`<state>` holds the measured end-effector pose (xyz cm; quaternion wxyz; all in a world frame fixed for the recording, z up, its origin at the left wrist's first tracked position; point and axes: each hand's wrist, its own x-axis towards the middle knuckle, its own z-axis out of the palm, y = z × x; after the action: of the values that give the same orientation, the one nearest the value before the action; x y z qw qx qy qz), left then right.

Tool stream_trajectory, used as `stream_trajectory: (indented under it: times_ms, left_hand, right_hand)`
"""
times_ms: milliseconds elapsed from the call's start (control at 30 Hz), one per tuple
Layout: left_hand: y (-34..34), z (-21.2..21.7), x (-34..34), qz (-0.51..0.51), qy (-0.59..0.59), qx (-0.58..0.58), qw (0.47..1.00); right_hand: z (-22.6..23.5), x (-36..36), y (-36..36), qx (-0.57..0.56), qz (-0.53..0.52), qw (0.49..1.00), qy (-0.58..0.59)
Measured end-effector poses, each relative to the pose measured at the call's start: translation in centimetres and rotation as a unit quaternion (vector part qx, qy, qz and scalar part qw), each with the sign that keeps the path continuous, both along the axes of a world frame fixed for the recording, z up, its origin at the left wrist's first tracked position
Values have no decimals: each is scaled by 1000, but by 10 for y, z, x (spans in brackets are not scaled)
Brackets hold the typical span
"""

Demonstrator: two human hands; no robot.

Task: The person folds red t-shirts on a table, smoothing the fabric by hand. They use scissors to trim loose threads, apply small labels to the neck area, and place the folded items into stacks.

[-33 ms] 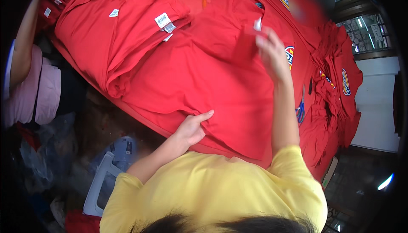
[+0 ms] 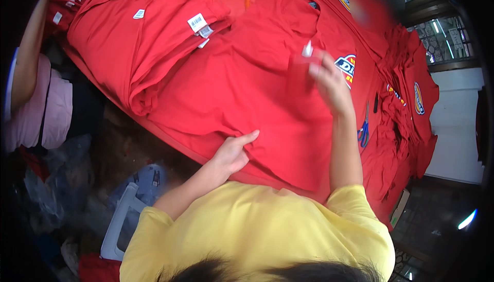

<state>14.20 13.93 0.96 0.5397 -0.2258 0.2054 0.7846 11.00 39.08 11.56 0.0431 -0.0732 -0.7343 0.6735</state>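
Observation:
A red T-shirt [image 2: 278,143] lies spread in front of me, with a round neckline at its far end and a colourful chest logo at its right. My left hand [image 2: 232,154] is closed on the shirt's near edge, its thumb stretched over the cloth and some fingers hidden. Above the shirt, my right hand [image 2: 332,81] grips a see-through squeeze bottle [image 2: 302,72] with a white pointed nozzle. Motion blurs the bottle, and the red cloth shows through it.
Folded red shirts with white tags [image 2: 149,35] are stacked at the left. Blue-handled scissors [image 2: 364,133] lie right of my right forearm, near more red shirts [image 2: 406,122]. A grey plastic stool [image 2: 117,223] stands at the lower left. Another person's arm [image 2: 30,60] shows at the far left.
My right hand and the bottle have moved slightly nearer to me, uncovering more of the chest logo. My left hand stays at the shirt's edge.

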Motion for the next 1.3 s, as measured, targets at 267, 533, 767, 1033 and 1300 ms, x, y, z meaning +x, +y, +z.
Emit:
stream_trajectory:
  times_ms: [267, 533, 767, 1033, 1300]
  left_hand:
    - [8, -11, 7, 24, 21, -44, 999]
    - [8, -6, 9, 37, 32, -36, 998]
    - [9, -1, 7, 28, 30, -55, 998]
    - [10, 2, 4, 32, 21, -21, 999]
    - [8, -5, 5, 23, 22, 0, 999]
  right_hand:
    - [-40, 124, -61, 119, 78, 963, -228]
    - [-38, 116, -71, 184, 52, 949, -249]
    - [-41, 119, -71, 148, 21, 955, -255]
    - [-41, 106, -40, 1, 60, 968, -244]
    - [-18, -103, 24, 199, -132, 964, 114]
